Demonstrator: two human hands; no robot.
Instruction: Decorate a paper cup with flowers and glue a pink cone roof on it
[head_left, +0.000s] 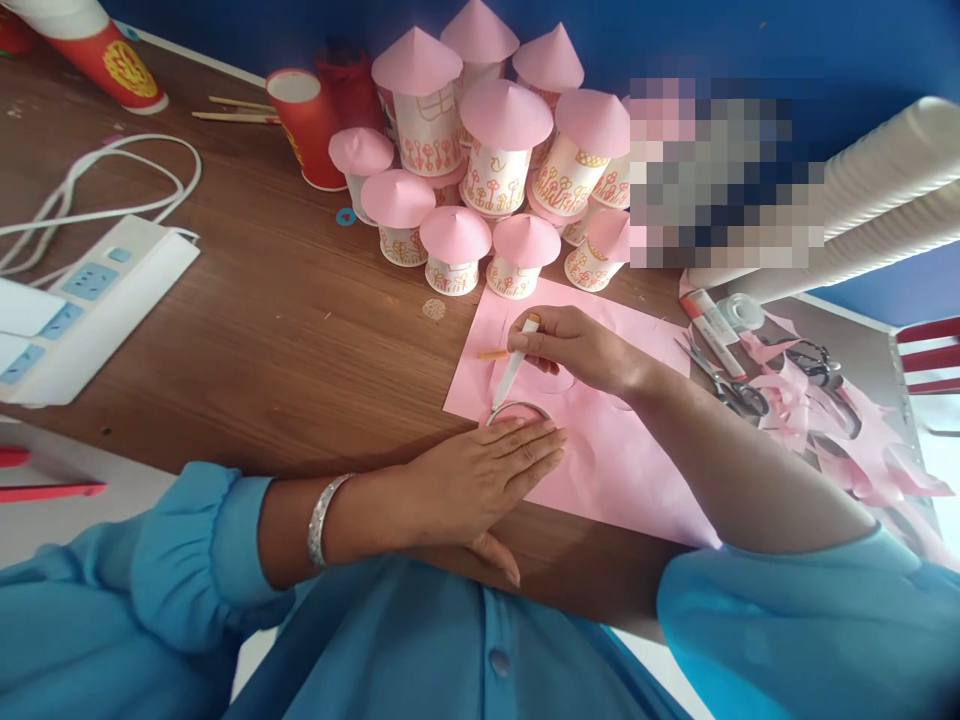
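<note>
A sheet of pink paper [622, 450] lies on the brown table in front of me. My right hand [574, 345] grips a white marker [513, 372] with an orange end, its tip down at the rim of a round, ring-like object [534, 406]. A thin orange piece [493, 354] sticks out to the left from between the same fingers. Over most of that round object my left hand [487, 465] lies flat, fingers stretched out and thumb apart, hiding what kind of thing it is. Faint curved outlines show on the paper near my right hand.
Several paper cups with pink cone roofs [506, 115] stand behind the paper, beside a red cup [306, 130]. A white power strip [105, 300] with a cable is at left. Scissors [724, 380], a glue stick [712, 330] and pink scraps [847, 430] lie at right.
</note>
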